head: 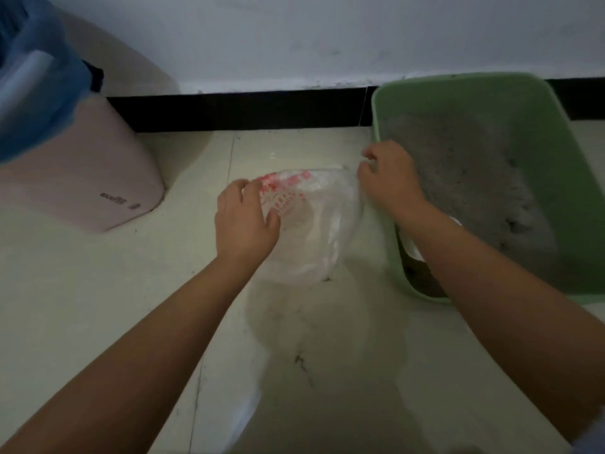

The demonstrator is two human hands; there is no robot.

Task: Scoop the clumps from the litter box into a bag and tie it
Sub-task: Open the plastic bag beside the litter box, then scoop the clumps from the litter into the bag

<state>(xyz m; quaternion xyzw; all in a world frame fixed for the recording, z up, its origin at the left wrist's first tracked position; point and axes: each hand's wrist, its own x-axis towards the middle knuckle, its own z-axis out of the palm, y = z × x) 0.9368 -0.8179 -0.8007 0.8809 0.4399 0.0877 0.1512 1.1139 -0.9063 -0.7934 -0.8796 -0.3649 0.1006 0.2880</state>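
Two hands hold one clear plastic bag point(314, 224) with red print, which lies on the pale tiled floor point(98, 306) in the middle of the scene, just left of the litter box point(556, 178). The left hand point(244, 221) has its fingers curled over the bag's left edge, by the red print, gripping the plastic. The right hand point(388, 178) pinches the bag's right edge with bent fingers, just beside the near-left wall of the litter box. The bag is stretched between the two hands.

The litter box is a green tub on the floor at the right, against the wall, filled with grey litter point(468, 178) that looks lumpy toward its near side. A white object shows in its near-left corner, mostly hidden behind the right forearm; what it is cannot be told.

At the far left stands a pink bin point(85, 178) lined with a blue bag point(36, 103). A black skirting strip point(242, 109) runs along the foot of the white wall.
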